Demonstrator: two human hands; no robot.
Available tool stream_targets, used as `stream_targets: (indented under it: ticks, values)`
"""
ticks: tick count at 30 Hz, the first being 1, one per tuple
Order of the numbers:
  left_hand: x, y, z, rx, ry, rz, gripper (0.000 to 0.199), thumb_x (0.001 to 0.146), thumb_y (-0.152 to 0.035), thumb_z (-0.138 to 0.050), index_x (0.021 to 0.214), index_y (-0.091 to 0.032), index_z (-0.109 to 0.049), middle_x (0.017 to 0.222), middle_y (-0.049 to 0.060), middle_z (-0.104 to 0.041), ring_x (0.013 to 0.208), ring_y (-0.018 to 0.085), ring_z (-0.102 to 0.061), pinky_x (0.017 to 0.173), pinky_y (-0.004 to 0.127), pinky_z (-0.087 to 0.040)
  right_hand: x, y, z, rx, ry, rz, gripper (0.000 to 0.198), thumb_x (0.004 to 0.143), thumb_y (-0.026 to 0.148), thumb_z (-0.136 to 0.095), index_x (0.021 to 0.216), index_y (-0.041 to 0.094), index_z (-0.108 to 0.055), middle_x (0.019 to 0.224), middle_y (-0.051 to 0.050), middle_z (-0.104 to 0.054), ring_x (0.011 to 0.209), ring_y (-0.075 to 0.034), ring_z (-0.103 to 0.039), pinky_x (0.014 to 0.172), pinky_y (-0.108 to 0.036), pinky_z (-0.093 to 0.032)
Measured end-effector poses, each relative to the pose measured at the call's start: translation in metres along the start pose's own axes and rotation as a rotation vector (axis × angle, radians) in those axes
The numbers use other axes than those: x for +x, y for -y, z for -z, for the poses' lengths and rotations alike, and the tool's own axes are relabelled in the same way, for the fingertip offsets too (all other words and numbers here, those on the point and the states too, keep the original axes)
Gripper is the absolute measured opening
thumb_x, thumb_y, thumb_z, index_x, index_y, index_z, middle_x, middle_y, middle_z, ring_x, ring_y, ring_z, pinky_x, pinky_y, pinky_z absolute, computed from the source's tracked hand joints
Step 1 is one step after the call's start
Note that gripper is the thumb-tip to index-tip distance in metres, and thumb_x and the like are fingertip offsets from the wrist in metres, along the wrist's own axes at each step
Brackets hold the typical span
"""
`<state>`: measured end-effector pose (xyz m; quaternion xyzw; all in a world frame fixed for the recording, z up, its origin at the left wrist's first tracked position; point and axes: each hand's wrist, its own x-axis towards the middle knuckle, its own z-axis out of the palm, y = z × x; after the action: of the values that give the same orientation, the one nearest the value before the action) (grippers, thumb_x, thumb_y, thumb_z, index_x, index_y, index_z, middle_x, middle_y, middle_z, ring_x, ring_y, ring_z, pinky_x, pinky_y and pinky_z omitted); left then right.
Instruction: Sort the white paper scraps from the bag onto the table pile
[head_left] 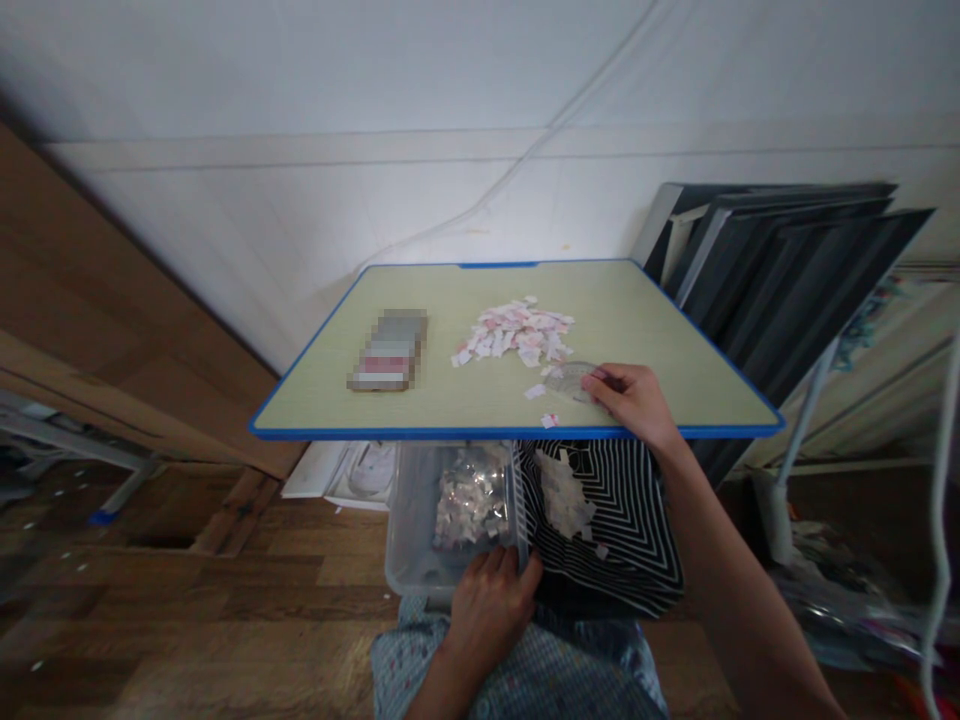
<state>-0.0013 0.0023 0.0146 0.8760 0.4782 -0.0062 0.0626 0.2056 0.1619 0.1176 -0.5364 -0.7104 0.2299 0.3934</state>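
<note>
My right hand (630,400) is over the front right of the small table (675,370), with thumb and fingers pinched on a small clear plastic bag (571,381) that lies nearly flat. Behind the bag spreads a pile of small white and pink paper pieces (517,330). A few loose scraps lie near the table's front edge. Below the table, my left hand (495,600) has its fingers curled over the near rim of a clear plastic bin (409,560). Inside that bin are shiny clear bags filled with small pieces (472,500).
Beside the bin, a black-and-white striped cloth (637,530) carries more pale scraps (566,495). A blurred-out, phone-shaped item (390,350) lies on the table's left. Dark flat panels (787,270) lean at the right. Cardboard (112,300) stands at the left, and a cable (525,155) runs along the wall.
</note>
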Motion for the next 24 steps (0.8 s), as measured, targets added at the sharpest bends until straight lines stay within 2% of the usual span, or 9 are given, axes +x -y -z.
stream_targets:
  ticks: [3, 7, 12, 16, 20, 24]
  values:
    - [0.0002, 0.0004, -0.0008, -0.002, -0.013, 0.003, 0.034, 0.079, -0.020, -0.055, 0.113, -0.020, -0.047, 0.087, 0.006, -0.058, 0.080, 0.022, -0.054, 0.067, 0.035, -0.047, -0.0002, -0.0014, -0.0004, -0.010, -0.018, 0.011, 0.029, 0.073, 0.034, -0.052, 0.051, 0.015, -0.048, 0.046, 0.003, -0.040, 0.044, -0.007, -0.033, 0.043, -0.022, -0.025]
    - [0.0006, 0.0016, -0.0021, -0.009, -0.022, -0.011, 0.037, 0.078, -0.021, -0.057, 0.113, -0.019, -0.047, 0.088, 0.007, -0.058, 0.081, 0.023, -0.054, 0.067, 0.035, -0.047, -0.0023, -0.0004, -0.0004, -0.046, -0.142, 0.021, 0.028, 0.071, 0.031, -0.052, 0.049, 0.015, -0.046, 0.045, 0.003, -0.036, 0.043, -0.006, -0.030, 0.042, -0.022, -0.024]
    - [0.0009, 0.0011, -0.0014, -0.005, -0.018, -0.006, 0.035, 0.078, -0.021, -0.057, 0.112, -0.019, -0.048, 0.088, 0.007, -0.058, 0.080, 0.023, -0.055, 0.067, 0.035, -0.047, -0.0036, 0.0022, 0.0004, -0.034, -0.083, 0.025, 0.029, 0.071, 0.032, -0.052, 0.048, 0.015, -0.044, 0.045, 0.003, -0.035, 0.043, -0.006, -0.029, 0.041, -0.022, -0.023]
    - [0.0006, 0.0003, 0.0004, 0.000, -0.008, -0.010, 0.037, 0.078, -0.022, -0.059, 0.113, -0.019, -0.048, 0.088, 0.007, -0.058, 0.081, 0.023, -0.055, 0.067, 0.035, -0.048, -0.0029, 0.0027, -0.0002, -0.069, -0.053, 0.080, 0.031, 0.072, 0.032, -0.052, 0.047, 0.015, -0.043, 0.045, 0.003, -0.035, 0.044, -0.006, -0.029, 0.042, -0.022, -0.023]
    - [0.0000, 0.0003, 0.0010, 0.004, -0.004, -0.007, 0.038, 0.078, -0.022, -0.058, 0.114, -0.019, -0.047, 0.089, 0.007, -0.058, 0.081, 0.023, -0.054, 0.067, 0.035, -0.047, -0.0027, 0.0002, -0.0009, -0.088, -0.132, 0.066, 0.030, 0.072, 0.030, -0.052, 0.047, 0.015, -0.043, 0.045, 0.004, -0.034, 0.043, -0.006, -0.029, 0.043, -0.022, -0.023]
    - [0.0004, 0.0004, 0.0014, 0.002, 0.010, -0.006, 0.035, 0.079, -0.021, -0.056, 0.113, -0.019, -0.047, 0.089, 0.007, -0.058, 0.081, 0.023, -0.054, 0.067, 0.035, -0.047, -0.0042, -0.0035, -0.0003, -0.057, -0.151, 0.038, 0.031, 0.071, 0.030, -0.053, 0.046, 0.016, -0.042, 0.043, 0.004, -0.034, 0.042, -0.006, -0.029, 0.042, -0.022, -0.022]
